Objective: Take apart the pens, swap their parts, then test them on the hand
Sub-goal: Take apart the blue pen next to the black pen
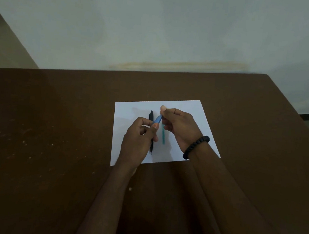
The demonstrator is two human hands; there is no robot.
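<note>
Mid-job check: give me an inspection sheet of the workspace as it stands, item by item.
Surface: brown table, white paper sheet on it.
Job's things: blue pen barrel held between both hands; black pen lying on the sheet, partly hidden; thin teal part, blurred, below the right hand.
Clutter: pale specks on the table.
Grippers: left hand and right hand both pinch the blue barrel; beaded bracelet on right wrist.
Cables: nothing seen.
Surroundings: pale wall, stained.

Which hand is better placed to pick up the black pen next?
Probably the left hand: it is directly over the black pen, though both hands hold the blue pen. The right hand is farther away.
</note>
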